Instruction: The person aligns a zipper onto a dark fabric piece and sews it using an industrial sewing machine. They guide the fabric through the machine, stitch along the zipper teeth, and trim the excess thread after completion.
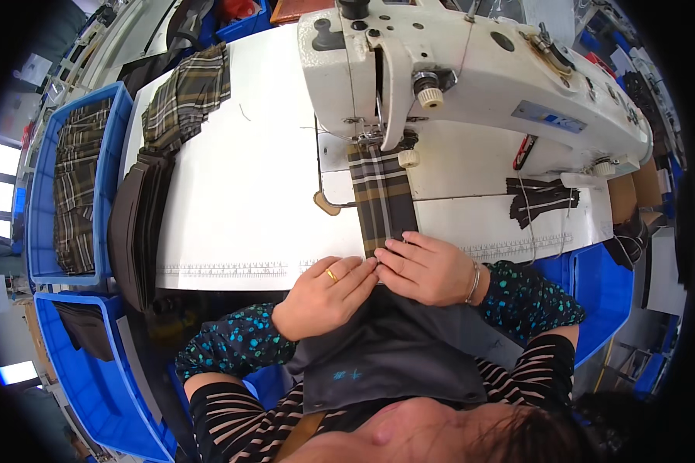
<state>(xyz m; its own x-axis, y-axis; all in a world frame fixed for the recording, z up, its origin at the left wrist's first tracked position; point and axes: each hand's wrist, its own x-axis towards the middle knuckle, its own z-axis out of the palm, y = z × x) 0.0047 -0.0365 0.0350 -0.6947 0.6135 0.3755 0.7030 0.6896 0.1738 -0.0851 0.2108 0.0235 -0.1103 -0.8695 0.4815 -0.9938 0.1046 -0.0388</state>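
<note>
A plaid fabric strip (376,197) in brown, black and white runs from under the presser foot (371,137) of a white sewing machine (479,73) toward the table's near edge. At its near end, my left hand (328,297) pinches the edge with fingertips together; the thumb is hidden. My right hand (428,270) is closed on the same end from the right, its fingers laid over the dark side of the strip and its thumb out of sight. The two hands' fingertips nearly touch.
Left on the white table lie plaid pieces (185,96) and a stack of dark fabric pieces (140,228). A blue bin (114,177) holds more plaid. Black zipper-like strips (540,199) and a red-and-black cutter (524,152) lie right. Blue bins (606,301) flank the table.
</note>
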